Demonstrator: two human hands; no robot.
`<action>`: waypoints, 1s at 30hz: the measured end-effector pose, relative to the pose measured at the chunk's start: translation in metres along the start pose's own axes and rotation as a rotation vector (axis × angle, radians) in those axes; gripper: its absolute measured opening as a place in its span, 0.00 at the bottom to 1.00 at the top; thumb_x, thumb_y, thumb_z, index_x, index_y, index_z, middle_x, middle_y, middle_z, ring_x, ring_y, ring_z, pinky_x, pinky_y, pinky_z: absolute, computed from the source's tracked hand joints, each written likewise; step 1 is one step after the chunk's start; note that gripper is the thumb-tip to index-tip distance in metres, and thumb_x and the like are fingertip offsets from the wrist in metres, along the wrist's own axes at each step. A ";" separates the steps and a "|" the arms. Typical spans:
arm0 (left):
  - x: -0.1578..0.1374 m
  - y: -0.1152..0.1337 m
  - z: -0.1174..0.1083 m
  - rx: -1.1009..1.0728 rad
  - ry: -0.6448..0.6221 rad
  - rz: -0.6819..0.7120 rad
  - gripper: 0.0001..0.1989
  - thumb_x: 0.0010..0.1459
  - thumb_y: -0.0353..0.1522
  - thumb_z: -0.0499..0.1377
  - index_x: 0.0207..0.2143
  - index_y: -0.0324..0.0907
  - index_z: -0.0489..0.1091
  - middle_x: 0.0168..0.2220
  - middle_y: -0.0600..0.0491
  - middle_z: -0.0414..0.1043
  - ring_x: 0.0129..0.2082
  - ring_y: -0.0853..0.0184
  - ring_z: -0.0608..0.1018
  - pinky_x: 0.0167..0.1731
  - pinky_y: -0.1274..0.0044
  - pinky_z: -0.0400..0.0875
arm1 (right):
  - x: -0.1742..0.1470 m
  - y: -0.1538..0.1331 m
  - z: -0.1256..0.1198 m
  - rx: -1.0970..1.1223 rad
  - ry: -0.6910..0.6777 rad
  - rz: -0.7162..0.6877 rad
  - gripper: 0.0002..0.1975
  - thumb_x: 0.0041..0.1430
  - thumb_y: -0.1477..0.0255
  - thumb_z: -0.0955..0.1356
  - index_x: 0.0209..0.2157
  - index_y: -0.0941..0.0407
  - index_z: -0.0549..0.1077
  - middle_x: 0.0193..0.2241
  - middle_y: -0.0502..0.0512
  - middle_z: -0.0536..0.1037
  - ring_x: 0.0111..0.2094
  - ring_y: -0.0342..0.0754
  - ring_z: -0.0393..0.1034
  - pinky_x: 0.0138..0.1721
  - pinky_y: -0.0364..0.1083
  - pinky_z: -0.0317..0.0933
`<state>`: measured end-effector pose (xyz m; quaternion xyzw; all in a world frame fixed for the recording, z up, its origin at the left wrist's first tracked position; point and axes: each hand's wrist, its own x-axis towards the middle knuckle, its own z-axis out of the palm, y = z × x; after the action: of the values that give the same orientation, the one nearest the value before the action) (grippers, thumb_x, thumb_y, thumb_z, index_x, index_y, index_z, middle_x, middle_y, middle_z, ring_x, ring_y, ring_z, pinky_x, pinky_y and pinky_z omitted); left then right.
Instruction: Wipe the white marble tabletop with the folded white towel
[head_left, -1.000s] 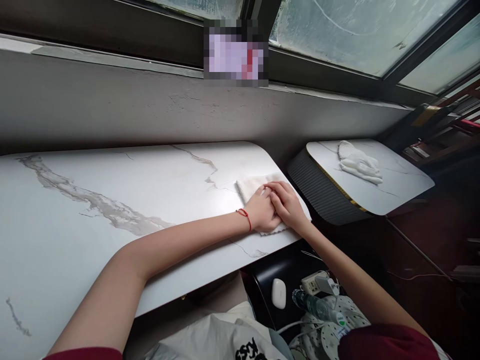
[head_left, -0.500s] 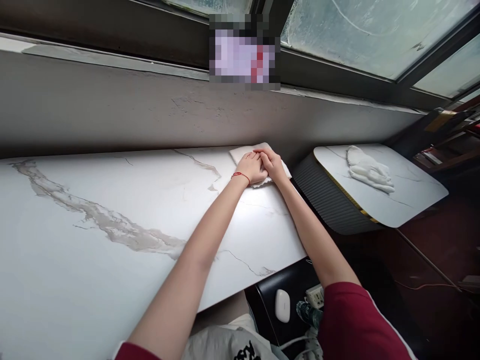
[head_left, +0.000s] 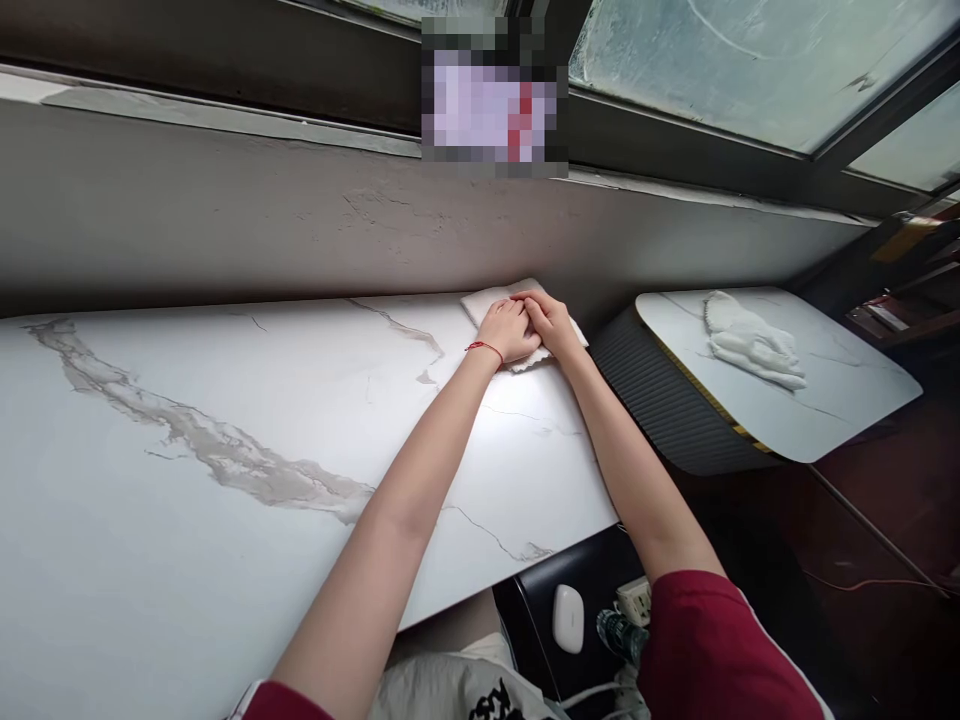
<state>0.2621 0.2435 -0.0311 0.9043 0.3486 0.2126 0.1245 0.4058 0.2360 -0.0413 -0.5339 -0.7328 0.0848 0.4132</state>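
Observation:
A folded white cloth (head_left: 480, 303) lies on the white marbled tabletop (head_left: 285, 400), at its far right end by the wall. My left hand (head_left: 510, 330), with a thin red string bracelet at the wrist, presses down on this cloth with its fingers lying flat. My right hand (head_left: 551, 322) is laid against it, its fingers overlapping the left hand's fingers on top of the cloth. Parts of the cloth show around both hands, while the area beneath the palms is hidden.
To the right, a second, smaller marbled table (head_left: 840, 400) with a ribbed dark base holds a crumpled white cloth (head_left: 754, 342). Below the tabletop edge are a white rounded case (head_left: 568, 618), a bottle (head_left: 619, 632) and a power strip (head_left: 636, 600). A wall (head_left: 262, 220) borders the back.
The view has shifted slightly, so the smaller table appears farther right. Both hands stay together on the cloth, with almost no movement across the tabletop.

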 end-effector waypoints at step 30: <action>-0.091 0.085 0.019 0.129 -0.118 0.413 0.26 0.66 0.38 0.51 0.59 0.29 0.70 0.58 0.36 0.73 0.61 0.50 0.69 0.67 0.58 0.52 | -0.157 -0.066 -0.045 -0.321 0.069 0.048 0.17 0.69 0.67 0.57 0.50 0.54 0.72 0.46 0.61 0.79 0.48 0.58 0.72 0.53 0.60 0.66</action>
<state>0.2593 0.1177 -0.0435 0.9735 0.1608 0.1575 0.0405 0.4038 0.0606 -0.0554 -0.6131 -0.7092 -0.0418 0.3456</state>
